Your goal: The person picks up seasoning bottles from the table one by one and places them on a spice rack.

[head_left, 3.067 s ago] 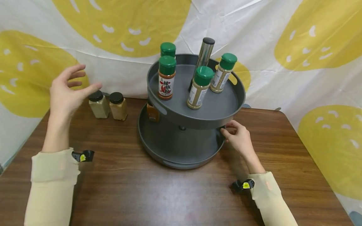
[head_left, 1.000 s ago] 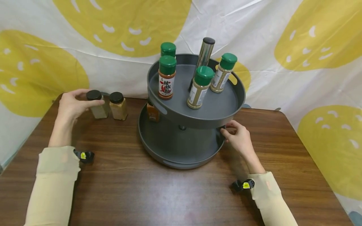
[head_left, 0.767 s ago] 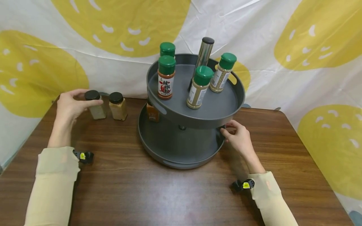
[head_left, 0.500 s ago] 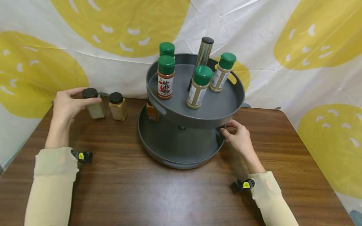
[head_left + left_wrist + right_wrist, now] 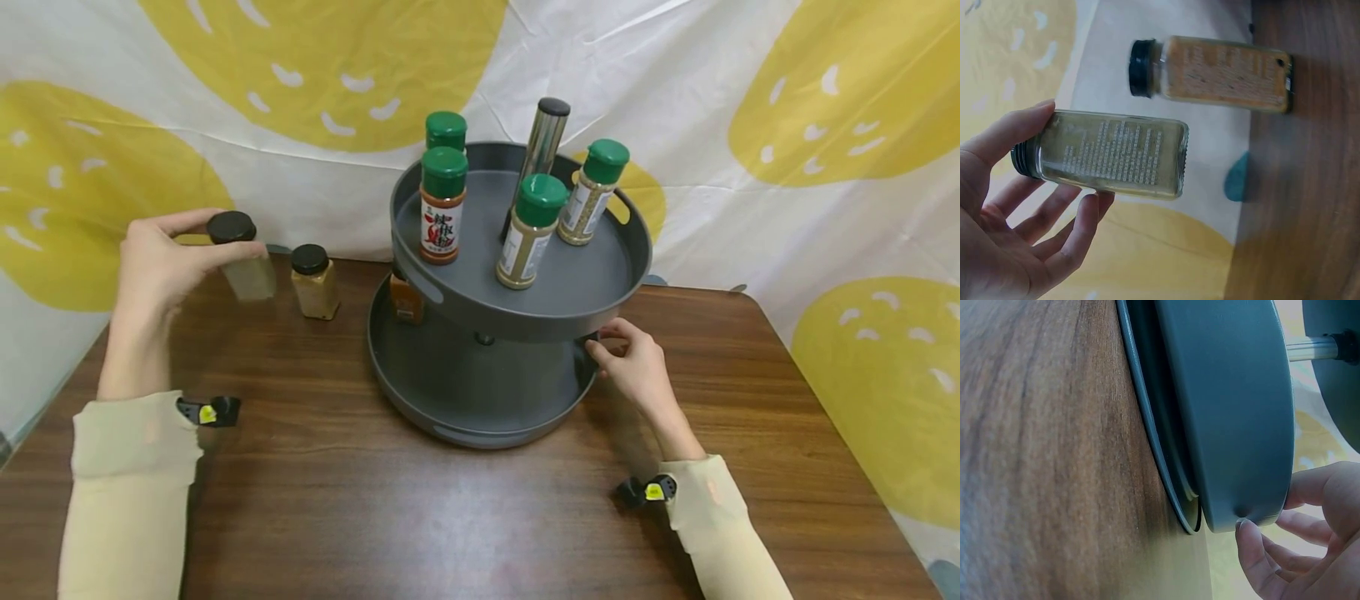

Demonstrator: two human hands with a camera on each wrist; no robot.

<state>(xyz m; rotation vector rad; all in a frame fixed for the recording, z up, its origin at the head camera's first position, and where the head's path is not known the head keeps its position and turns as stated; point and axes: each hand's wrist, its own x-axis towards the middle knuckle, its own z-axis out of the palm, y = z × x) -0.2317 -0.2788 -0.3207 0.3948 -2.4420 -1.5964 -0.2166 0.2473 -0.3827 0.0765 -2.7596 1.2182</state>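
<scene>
My left hand (image 5: 161,258) pinches a square glass spice jar (image 5: 1116,153) near its black lid, thumb on one side and fingers on the other. Pale greenish powder fills it, and in the left wrist view its base is clear of the table. Just to its right stands a second black-lidded jar (image 5: 317,293) with orange-tan contents. My right hand (image 5: 633,362) grips the right side of the lower tray of a dark grey two-tier turntable (image 5: 480,396). In the right wrist view the thumb (image 5: 1250,547) presses the tray's outer wall, with the forefinger at its rim.
Several green-capped spice bottles, including a red-labelled one (image 5: 441,221), stand on the upper tray (image 5: 585,292) around a metal post (image 5: 546,137). An orange jar (image 5: 407,300) sits on the lower tray. Behind the wooden table (image 5: 315,500) hangs a patterned cloth (image 5: 330,183).
My left hand came down from above, took hold of the pale jar, then lifted it up and to the left, away from the second jar. The right hand and turntable have not moved.
</scene>
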